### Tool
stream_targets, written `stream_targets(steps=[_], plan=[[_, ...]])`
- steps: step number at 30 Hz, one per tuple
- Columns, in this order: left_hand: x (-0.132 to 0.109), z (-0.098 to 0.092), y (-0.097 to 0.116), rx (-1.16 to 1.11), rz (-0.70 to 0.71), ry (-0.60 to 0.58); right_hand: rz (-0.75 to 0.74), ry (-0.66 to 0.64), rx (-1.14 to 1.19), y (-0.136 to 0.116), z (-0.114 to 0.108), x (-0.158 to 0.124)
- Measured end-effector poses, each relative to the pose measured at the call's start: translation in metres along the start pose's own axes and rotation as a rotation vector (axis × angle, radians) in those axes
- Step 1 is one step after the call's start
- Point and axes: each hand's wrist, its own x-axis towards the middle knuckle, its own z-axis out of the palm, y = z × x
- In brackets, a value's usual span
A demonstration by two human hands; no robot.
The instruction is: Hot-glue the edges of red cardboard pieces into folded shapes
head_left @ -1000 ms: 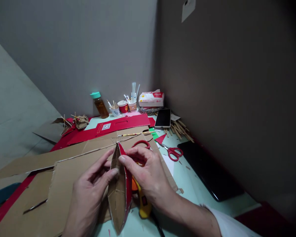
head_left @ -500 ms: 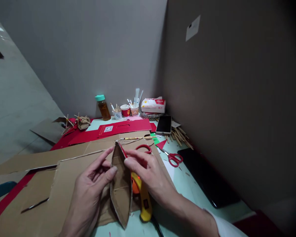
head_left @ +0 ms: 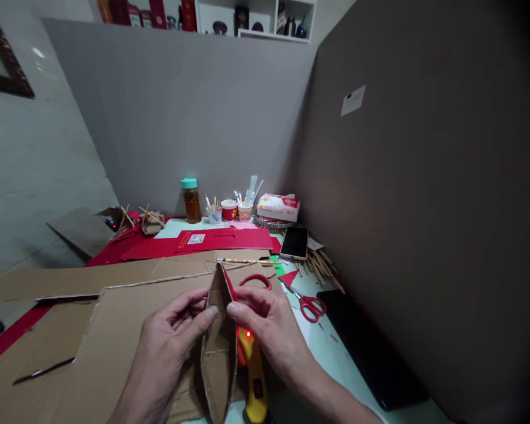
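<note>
A narrow, boat-shaped cardboard piece (head_left: 218, 353) with pointed ends and an open hollow faces me, red along its upper right side. My left hand (head_left: 172, 335) pinches its left wall between thumb and fingers. On the opposite wall, my right hand (head_left: 267, 321) grips with the thumb inside and fingers outside. Just right of the piece and below my right hand is a yellow tool (head_left: 257, 383) with a small red light and an orange part, perhaps a glue gun. Red scissor handles (head_left: 256, 279) show partly behind my right hand.
Large cardboard sheets (head_left: 128, 318) cover the left and middle. Red-handled scissors (head_left: 311, 307), a phone (head_left: 294, 242), wooden sticks (head_left: 322, 268) and a long black object (head_left: 366, 347) lie right. Behind stand a bottle (head_left: 191, 203), small cups (head_left: 229, 210) and a tissue pack (head_left: 278, 207).
The view has tilted up, bringing shelves into sight above the grey partition. Both hands still hold the cardboard piece, which sits slightly lower and further right in view.
</note>
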Motion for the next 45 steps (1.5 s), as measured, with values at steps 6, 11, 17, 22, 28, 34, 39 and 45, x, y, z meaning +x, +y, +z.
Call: stream_targets(steps=[6, 11, 17, 22, 28, 34, 39, 45], plan=[[-0.003, 0.002, 0.016, -0.044, 0.052, -0.17, -0.032, 0.026, -0.075, -0.013, 0.004, -0.003], [0.002, -0.003, 0.031, -0.309, -0.053, -0.156, 0.033, -0.068, -0.115, -0.01, 0.004, -0.009], [0.006, -0.006, 0.036, -0.391, -0.063, -0.172, 0.071, -0.163, -0.084, -0.003, 0.004, -0.013], [0.005, -0.009, 0.035, -0.359, -0.065, -0.2, 0.109, -0.197, -0.043, 0.006, 0.004, -0.013], [0.008, -0.013, 0.04, -0.221, 0.039, -0.205, 0.164, -0.237, -0.108, 0.001, 0.004, -0.016], [0.01, -0.016, 0.037, -0.085, 0.099, -0.188, 0.21, -0.265, -0.195, -0.007, 0.008, -0.019], [0.012, -0.015, 0.034, -0.102, 0.073, -0.134, 0.181, -0.217, -0.034, 0.001, 0.008, -0.017], [0.009, -0.015, 0.034, -0.073, 0.079, -0.189, 0.189, -0.128, -0.054, -0.016, 0.0, -0.016]])
